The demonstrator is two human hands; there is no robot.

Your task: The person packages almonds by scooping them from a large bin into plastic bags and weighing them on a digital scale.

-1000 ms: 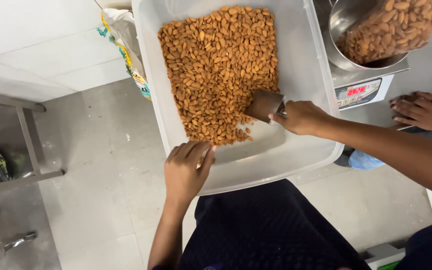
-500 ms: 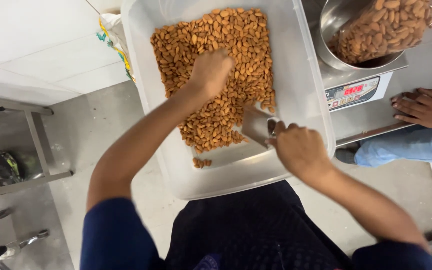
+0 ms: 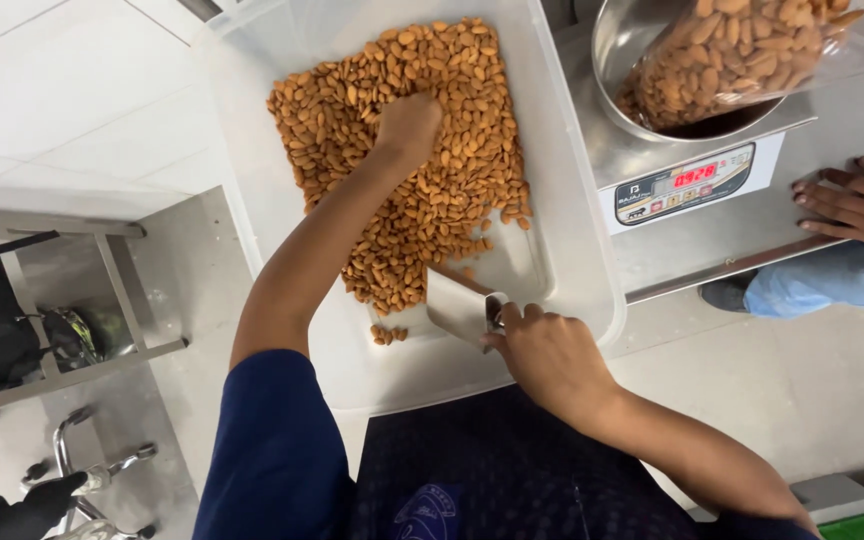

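The almonds (image 3: 402,160) fill the far half of the clear plastic tub (image 3: 572,250). The left hand (image 3: 409,125) is clenched down into the heap. The right hand (image 3: 547,355) grasps a metal scoop (image 3: 460,300) near the tub's near edge. Beside the tub's right edge stands a scale (image 3: 687,185) carrying a steel bowl (image 3: 622,50), with another person's hand (image 3: 852,200) alongside.

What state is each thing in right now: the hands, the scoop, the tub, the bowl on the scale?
Left hand: resting in the almonds.
Right hand: gripping the metal scoop.
Scoop: empty.
Tub: open, partly filled.
Bowl: on the scale.
Scale: switched on.
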